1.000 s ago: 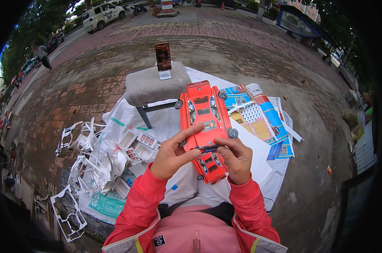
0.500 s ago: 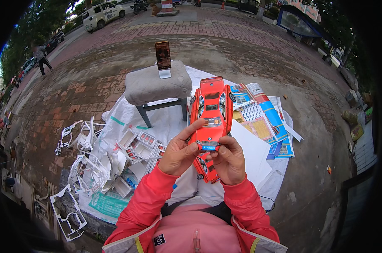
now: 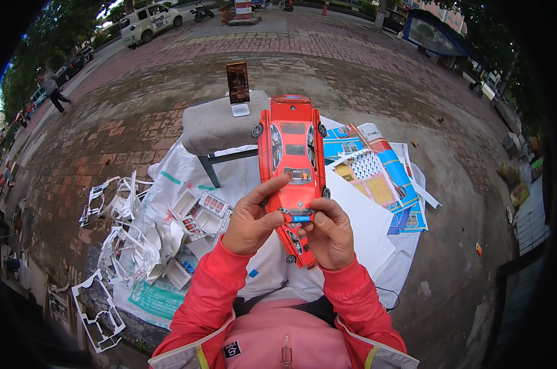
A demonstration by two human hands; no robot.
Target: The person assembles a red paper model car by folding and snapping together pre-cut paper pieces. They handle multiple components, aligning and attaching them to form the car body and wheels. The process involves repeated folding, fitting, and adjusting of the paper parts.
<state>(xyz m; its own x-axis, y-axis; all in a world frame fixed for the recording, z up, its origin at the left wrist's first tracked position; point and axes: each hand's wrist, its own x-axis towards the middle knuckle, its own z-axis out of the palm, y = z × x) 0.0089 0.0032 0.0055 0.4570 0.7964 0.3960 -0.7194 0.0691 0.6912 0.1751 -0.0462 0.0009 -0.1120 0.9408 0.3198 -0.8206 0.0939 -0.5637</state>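
Observation:
Both hands hold a red paper model car [image 3: 294,161] by its near end, beside a small blue plate. My left hand [image 3: 251,218] pinches the near left corner, its index finger lying on the printed windscreen. On the near right corner, my right hand [image 3: 331,230] grips with thumb and bent fingers. The car's body is long, with printed windows and black wheels at the sides. A second, smaller-looking red paper car [image 3: 296,246] rests below it on my lap, partly hidden by my hands and the larger car.
Beyond my hands stands a grey padded stool [image 3: 212,126] bearing a phone [image 3: 238,83] on a stand. White cut-out card scraps [image 3: 131,252] lie to the left on a white sheet [image 3: 168,166]. Printed colour sheets [image 3: 383,169] and white card [image 3: 358,215] lie to the right.
The larger car's far end has swung left and now covers part of the stool. Both hands keep their hold, having shifted slightly left.

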